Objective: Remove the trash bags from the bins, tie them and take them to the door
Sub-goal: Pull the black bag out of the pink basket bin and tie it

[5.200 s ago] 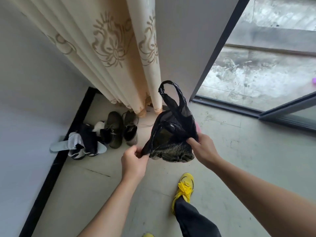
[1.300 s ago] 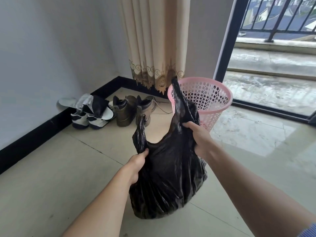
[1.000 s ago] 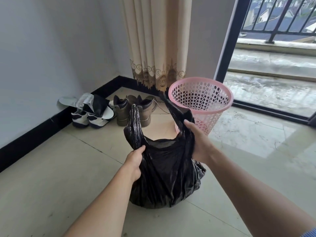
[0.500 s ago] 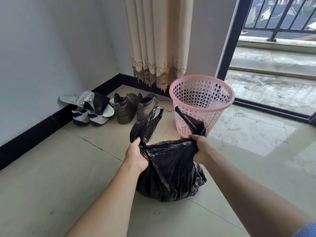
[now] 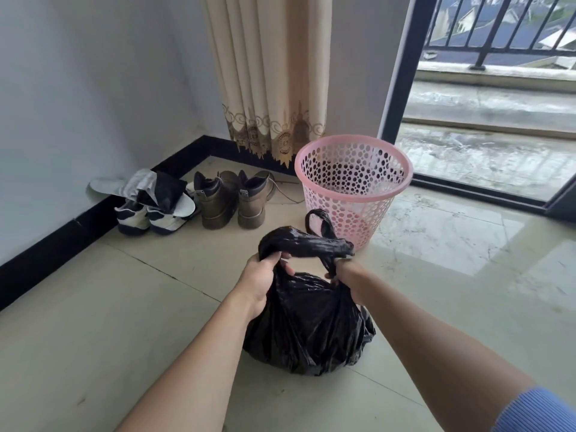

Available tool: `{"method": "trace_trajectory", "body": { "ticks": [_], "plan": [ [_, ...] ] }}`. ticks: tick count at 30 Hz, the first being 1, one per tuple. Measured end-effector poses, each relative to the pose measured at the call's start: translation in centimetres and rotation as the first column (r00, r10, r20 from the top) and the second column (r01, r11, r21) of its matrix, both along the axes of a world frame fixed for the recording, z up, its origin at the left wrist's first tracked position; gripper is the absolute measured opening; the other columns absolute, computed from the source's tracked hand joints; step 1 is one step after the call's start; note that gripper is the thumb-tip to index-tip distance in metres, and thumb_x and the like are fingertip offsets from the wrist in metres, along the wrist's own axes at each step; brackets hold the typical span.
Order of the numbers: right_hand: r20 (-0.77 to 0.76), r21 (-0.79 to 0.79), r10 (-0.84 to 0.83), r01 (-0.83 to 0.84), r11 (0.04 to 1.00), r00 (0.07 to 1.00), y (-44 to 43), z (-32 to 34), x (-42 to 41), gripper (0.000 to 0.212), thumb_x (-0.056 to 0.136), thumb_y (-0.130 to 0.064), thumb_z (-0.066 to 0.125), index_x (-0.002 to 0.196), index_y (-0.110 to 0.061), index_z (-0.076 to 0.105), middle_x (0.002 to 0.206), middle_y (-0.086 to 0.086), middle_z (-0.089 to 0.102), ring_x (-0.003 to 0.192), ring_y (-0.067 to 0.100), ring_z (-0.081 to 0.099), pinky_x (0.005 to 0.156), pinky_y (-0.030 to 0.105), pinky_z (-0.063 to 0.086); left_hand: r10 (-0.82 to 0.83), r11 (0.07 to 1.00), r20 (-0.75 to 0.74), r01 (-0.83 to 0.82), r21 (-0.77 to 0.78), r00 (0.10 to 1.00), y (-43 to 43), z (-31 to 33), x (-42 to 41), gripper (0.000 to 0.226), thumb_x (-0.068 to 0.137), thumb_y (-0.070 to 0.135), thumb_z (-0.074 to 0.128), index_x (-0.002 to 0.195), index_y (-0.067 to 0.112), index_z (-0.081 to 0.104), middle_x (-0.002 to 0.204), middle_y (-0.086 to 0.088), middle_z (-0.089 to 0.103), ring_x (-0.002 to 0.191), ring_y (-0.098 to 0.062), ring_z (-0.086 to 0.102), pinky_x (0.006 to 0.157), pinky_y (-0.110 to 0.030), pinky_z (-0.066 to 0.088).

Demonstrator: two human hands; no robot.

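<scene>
Tying underway: bag (image 5: 308, 332) out of bin (image 5: 352, 188), on floor (image 5: 124, 307) just before it | left hand (image 5: 261, 282) and right hand (image 5: 346, 272), fingers (image 5: 288, 269) curled, each grip a handle (image 5: 311, 243); handles crossed, knot seemingly not cinched | remaining: tighten, carry out.

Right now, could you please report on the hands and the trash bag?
Left hand, right hand each grip a handle. Black trash bag sits on floor, handles crossed, no knot seen. Pink bin just behind it, nothing blocking.
</scene>
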State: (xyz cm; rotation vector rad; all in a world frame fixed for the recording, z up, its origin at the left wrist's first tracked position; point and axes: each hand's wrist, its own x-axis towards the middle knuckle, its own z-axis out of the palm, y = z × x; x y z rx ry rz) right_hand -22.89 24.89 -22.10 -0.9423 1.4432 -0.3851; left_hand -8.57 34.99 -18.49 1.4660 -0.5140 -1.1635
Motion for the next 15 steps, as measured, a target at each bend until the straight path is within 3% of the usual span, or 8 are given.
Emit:
{"method": "trace_trajectory", "body": {
  "ticks": [3,5,7,9,11,13,15],
  "plan": [
    [-0.109,-0.03,0.133,-0.137,0.99,0.985,0.7,0.0,-0.2,0.022,0.101,-0.013,0.039,0.09,-0.008,0.057,0.06,0.005,0.048,0.045,0.014,0.042,0.04,0.017,0.033,-0.026,0.999,0.069,0.028,-0.03,0.997,-0.5,0.0,-1.1,0.042,0.102,0.033,0.036,0.075,0.009,0.056,0.059,-0.01,0.061,0.057,-0.021,0.056,0.063,-0.031,0.047],
    [-0.113,-0.028,0.168,-0.172,0.985,0.979,0.8,0.1,-0.4,0.028,0.102,-0.016,0.041,0.078,-0.01,0.053,0.059,0.004,0.046,0.04,0.012,0.042,0.036,0.014,0.033,-0.053,0.998,0.153,0.057,-0.017,0.987,-0.6,-0.3,-1.1,0.046,0.102,0.039,0.033,0.075,0.01,0.055,0.059,-0.011,0.06,0.06,-0.023,0.055,0.069,-0.033,0.044],
    [-0.079,-0.012,0.157,-0.158,0.987,0.984,0.5,0.2,-0.5,0.026,0.103,-0.017,0.042,0.079,-0.01,0.052,0.061,0.005,0.049,0.031,0.009,0.045,0.033,0.011,0.034,-0.113,0.994,0.274,0.109,0.031,0.955,-0.6,-0.7,-1.1,0.043,0.101,0.038,0.033,0.075,0.011,0.054,0.058,-0.011,0.06,0.063,-0.024,0.054,0.073,-0.035,0.042],
    [-0.036,0.022,0.145,-0.144,0.989,0.989,0.3,0.3,-0.5,0.021,0.104,-0.021,0.041,0.088,-0.011,0.051,0.066,0.007,0.055,0.029,0.009,0.049,0.036,0.015,0.041,-0.236,0.971,0.499,0.178,0.162,0.834,-0.6,-1.2,-1.2,0.036,0.1,0.034,0.038,0.077,0.012,0.054,0.06,-0.009,0.063,0.065,-0.023,0.057,0.075,-0.034,0.042],
    [-0.038,0.042,0.219,-0.218,0.975,0.975,0.3,0.3,-0.4,0.023,0.104,-0.027,0.044,0.091,-0.011,0.055,0.07,0.007,0.06,0.04,0.013,0.054,0.048,0.024,0.049,-0.367,0.928,0.672,0.205,0.31,0.643,-0.6,-1.9,-1.3,0.027,0.097,0.034,0.04,0.089,0.014,0.056,0.074,-0.01,0.069,0.075,-0.026,0.063,0.077,-0.035,0.046],
    [-0.049,0.027,0.321,-0.32,0.947,0.946,0.2,0.4,-0.4,0.021,0.1,-0.021,0.052,0.084,-0.01,0.06,0.078,0.008,0.063,0.058,0.018,0.058,0.067,0.036,0.058,-0.463,0.883,0.734,0.187,0.43,0.496,-0.3,-2.2,-1.4,0.03,0.096,0.038,0.039,0.107,0.016,0.055,0.094,-0.012,0.07,0.089,-0.032,0.064,0.081,-0.039,0.05],
    [-0.017,0.049,0.43,-0.428,0.902,0.903,0.3,0.8,-0.4,0.011,0.092,-0.003,0.057,0.082,-0.007,0.061,0.09,0.014,0.063,0.074,0.025,0.062,0.092,0.046,0.056,-0.536,0.84,0.755,0.147,0.523,0.377,-0.1,-2.1,-1.4,0.034,0.097,0.039,0.038,0.119,0.016,0.051,0.108,-0.013,0.066,0.101,-0.036,0.062,0.081,-0.037,0.048]
  ]
}}
